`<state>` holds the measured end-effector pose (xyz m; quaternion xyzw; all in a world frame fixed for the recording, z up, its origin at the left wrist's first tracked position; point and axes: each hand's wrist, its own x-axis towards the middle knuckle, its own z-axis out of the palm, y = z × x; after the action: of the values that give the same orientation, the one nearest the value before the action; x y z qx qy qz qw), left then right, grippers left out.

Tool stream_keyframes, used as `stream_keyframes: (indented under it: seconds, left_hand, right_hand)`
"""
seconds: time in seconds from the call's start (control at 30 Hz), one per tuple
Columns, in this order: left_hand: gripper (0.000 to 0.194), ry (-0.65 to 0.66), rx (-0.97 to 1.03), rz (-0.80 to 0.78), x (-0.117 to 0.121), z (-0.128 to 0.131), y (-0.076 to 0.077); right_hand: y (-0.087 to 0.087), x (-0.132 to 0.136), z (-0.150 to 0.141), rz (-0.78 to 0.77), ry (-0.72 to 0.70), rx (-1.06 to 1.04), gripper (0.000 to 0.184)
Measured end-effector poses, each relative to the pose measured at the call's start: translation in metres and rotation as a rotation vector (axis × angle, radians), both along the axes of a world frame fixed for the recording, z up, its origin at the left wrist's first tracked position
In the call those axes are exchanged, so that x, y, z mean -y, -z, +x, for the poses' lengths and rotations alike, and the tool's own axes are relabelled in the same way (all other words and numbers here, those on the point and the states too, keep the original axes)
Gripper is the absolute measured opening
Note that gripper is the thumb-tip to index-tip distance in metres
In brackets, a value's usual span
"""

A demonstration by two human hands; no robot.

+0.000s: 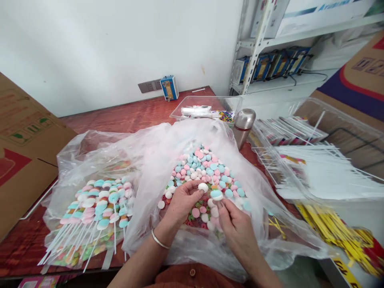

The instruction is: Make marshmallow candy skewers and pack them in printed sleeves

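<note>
Above an open, translucent white plastic bag (144, 200) spread on the reddish-brown wooden tabletop (120, 118), the head view shows both bare hands at chest level. The left hand (180, 202) pinches a small, smooth white candy (203, 187) between thumb and fingers; the right hand (237, 222) grips a rounded blue-and-white candy (216, 195) from below, with a small orange piece (214, 187) just above it. The two candies are near each other but apart, over a heap of loose pastel pink, blue and white candies (196, 162) in the bag. With so light a pinch, the white candy could slip from the fingertips and be lost among its lookalikes; squeezing too hard might dent or crack either piece. To the left lie white-stemmed candy skewers (103, 204), their stems pointing toward the near edge, where a careless sweep of the left forearm could knock some off. A tug on the bag might also spill the heap or jostle the silver metal flask (243, 126) just beside it.
</note>
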<state>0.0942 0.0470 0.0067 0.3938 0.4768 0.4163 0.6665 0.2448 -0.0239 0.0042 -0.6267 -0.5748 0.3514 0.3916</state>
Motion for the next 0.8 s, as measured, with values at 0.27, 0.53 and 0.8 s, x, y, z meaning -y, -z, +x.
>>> stream_keyframes:
  seconds: [0.27, 0.53, 0.8]
  left_hand:
    - [0.030, -0.070, -0.056, 0.117, -0.002, -0.001, 0.006]
    - [0.032, -0.099, -0.039, 0.093, 0.003, 0.002, 0.005]
    - [0.029, -0.131, -0.047, 0.096, 0.009, 0.012, -0.002]
  right_hand:
    - [0.002, 0.016, -0.002, -0.221, -0.144, -0.262, 0.033]
    - [-0.005, 0.014, -0.005, -0.361, -0.114, -0.408, 0.034]
    - [-0.007, 0.011, -0.015, -0.394, -0.061, -0.485, 0.031]
